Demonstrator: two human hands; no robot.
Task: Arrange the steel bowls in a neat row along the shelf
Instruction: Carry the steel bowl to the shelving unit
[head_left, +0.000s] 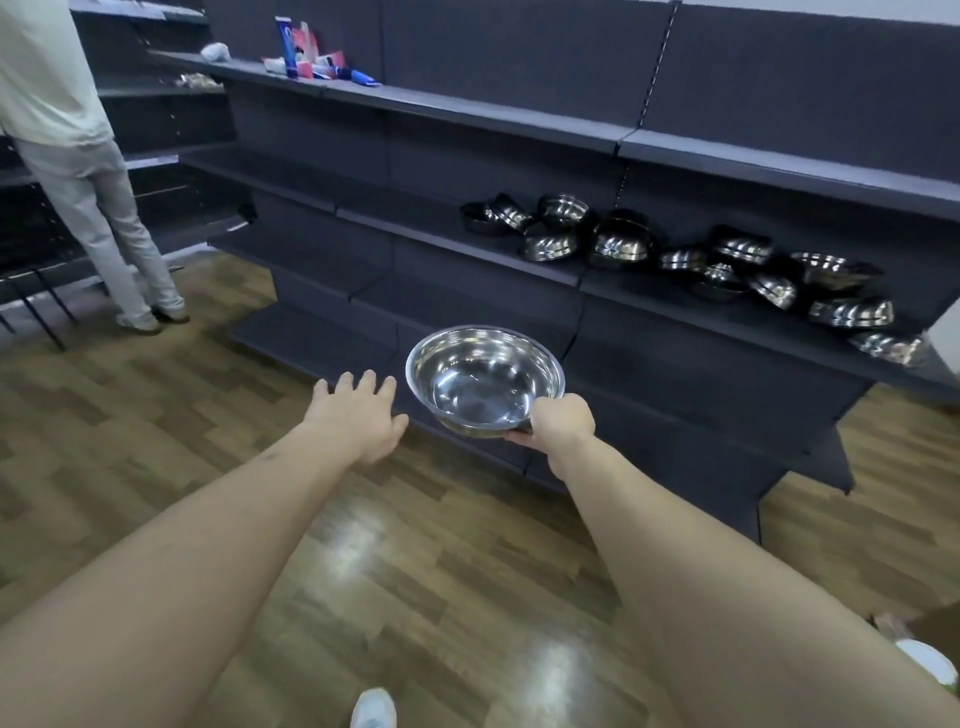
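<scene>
Holding one steel bowl (484, 378) out in front of the shelving right now, with our right hand (562, 422) pinching its near rim, thumb on top of the lip and the other fingers tucked underneath. Our left hand (357, 415) is just beside it, fingers spread and straight, touching nothing. The rest of the bowls (691, 265) sit in a messy heap on the middle shelf (545, 270), well off to the right, some tipped on their sides, some nested or upside down, so no row yet. Handling-wise we'd guess these are thin stamped steel: light, totally stiff, nothing fragile, but polished and slick, and noisy if they bang together. A one-sided rim pinch works for a single empty bowl, though it'll want to tilt away from the thumb, so cupping the free hand under the far side seems safer when setting it down. For the heap, we'd grab each by the rolled rim, since the curved sides look slippery. Nested ones may stick a little.
</scene>
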